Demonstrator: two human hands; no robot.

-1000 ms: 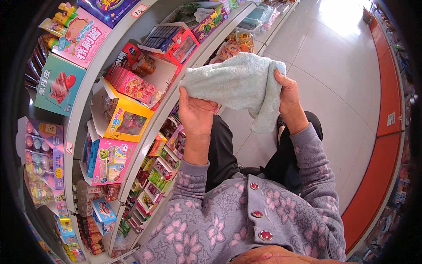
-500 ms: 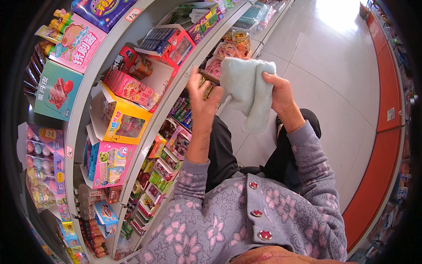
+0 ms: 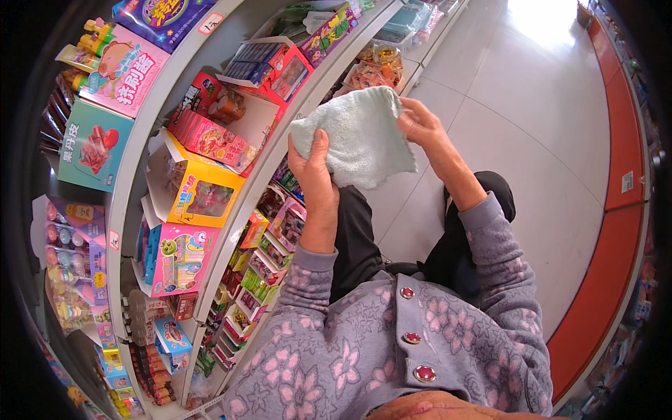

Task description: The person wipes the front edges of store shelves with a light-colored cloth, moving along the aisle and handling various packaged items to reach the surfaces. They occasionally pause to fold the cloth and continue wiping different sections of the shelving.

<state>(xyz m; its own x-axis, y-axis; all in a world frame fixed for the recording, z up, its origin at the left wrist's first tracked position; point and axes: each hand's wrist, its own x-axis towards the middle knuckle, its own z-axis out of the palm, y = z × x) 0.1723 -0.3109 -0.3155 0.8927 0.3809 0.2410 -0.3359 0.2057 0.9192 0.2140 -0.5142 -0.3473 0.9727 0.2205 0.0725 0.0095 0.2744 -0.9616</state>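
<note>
Because the pale green cloth (image 3: 364, 140) hangs between our two hands, just right of the loaded shelf (image 3: 245, 203), we judge a slip or a snag the likeliest trouble. Our left hand (image 3: 315, 168) grips the cloth's left part, thumb on top and the fingers mostly hidden behind. Our right hand (image 3: 418, 126) appears to pinch the far right edge with bent fingers, though we cannot tell how firmly. Below that pinch the near right corner droops free; if the right fingers loosen, that side could fold over, and if both hands let go, the cloth could land on the pale tiled floor (image 3: 532, 133) or our dark trousers (image 3: 357, 234) and pick up dirt.

On our left, the open red box (image 3: 268, 133) and the yellow box (image 3: 203, 192) stand close to the shelf's edge. Should we swing the left hand outward, we could knock either one, since we see nothing fixing them there. At the far side, a wide flick of the cloth might catch the wrapped sweets (image 3: 374, 75). Our left sleeve (image 3: 304, 283) sits near small packets (image 3: 257, 283) lower down, so a careless elbow could brush them loose.
</note>
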